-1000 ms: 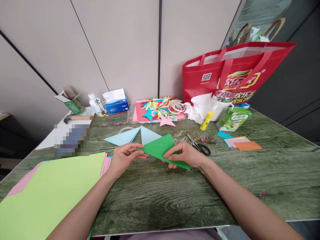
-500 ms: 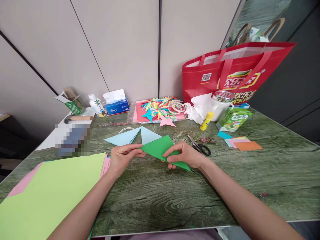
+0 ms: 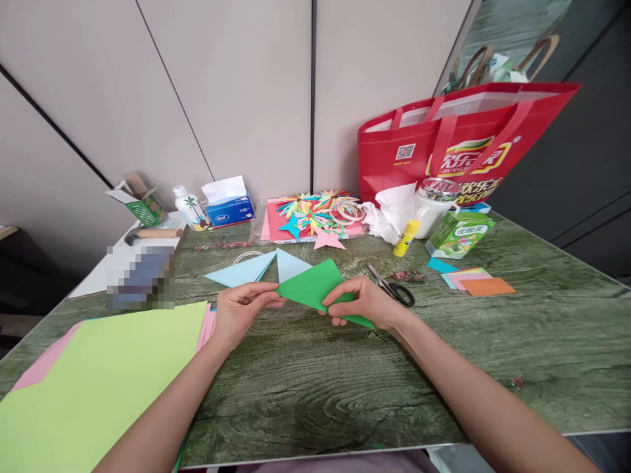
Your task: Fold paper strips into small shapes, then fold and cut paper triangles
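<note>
A folded green paper, roughly triangular, is held between both hands above the table. My left hand pinches its left corner between thumb and fingertips. On the other side, my right hand grips the lower right edge, thumb in front and some fingers behind the sheet. Just beyond lie two folded light blue papers, a left one and a right one; the green sheet partly covers the right one. Black-handled scissors rest beyond my right hand.
A stack of large coloured sheets covers the near left. At the back stand a tissue box, folded paper stars, a white mug and a red bag. A glue stick, green carton and small papers sit right.
The green paper has tilted slightly, its lower right tip rising a little. Both hands keep their hold on it, and the view has shifted very slightly.
</note>
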`<action>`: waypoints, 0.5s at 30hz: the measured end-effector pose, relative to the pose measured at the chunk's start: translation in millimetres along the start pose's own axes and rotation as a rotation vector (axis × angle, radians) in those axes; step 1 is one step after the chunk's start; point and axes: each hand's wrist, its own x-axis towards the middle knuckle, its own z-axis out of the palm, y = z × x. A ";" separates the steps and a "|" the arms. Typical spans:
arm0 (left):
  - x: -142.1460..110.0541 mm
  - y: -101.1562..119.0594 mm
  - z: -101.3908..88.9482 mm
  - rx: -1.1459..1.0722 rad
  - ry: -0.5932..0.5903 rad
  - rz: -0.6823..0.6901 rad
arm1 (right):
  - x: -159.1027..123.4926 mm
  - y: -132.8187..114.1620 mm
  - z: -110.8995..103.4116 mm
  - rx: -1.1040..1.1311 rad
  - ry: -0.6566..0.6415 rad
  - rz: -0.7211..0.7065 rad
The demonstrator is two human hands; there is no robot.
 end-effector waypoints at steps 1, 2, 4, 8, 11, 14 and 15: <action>0.2 -0.7 -0.4 -0.002 0.006 0.002 | 0.0 -0.7 0.1 -0.001 0.002 -0.005; 0.5 -1.3 -0.8 -0.003 0.009 0.003 | 0.0 -1.2 0.2 -0.001 0.004 -0.007; 0.9 -2.1 -1.2 -0.001 0.008 0.007 | 0.1 -1.7 0.2 0.000 0.006 -0.006; 1.6 -1.2 -0.5 0.005 -0.024 0.032 | 0.6 -1.1 -0.3 0.000 0.009 0.000; 1.4 0.3 -0.5 0.022 -0.042 0.049 | 0.8 -0.2 -1.2 -0.003 0.001 0.007; 0.7 0.7 -1.6 0.035 -0.035 0.065 | 0.7 0.5 -2.0 0.003 -0.011 0.010; 0.5 0.6 -1.9 0.040 -0.029 0.070 | 0.6 0.6 -2.2 0.009 -0.014 0.012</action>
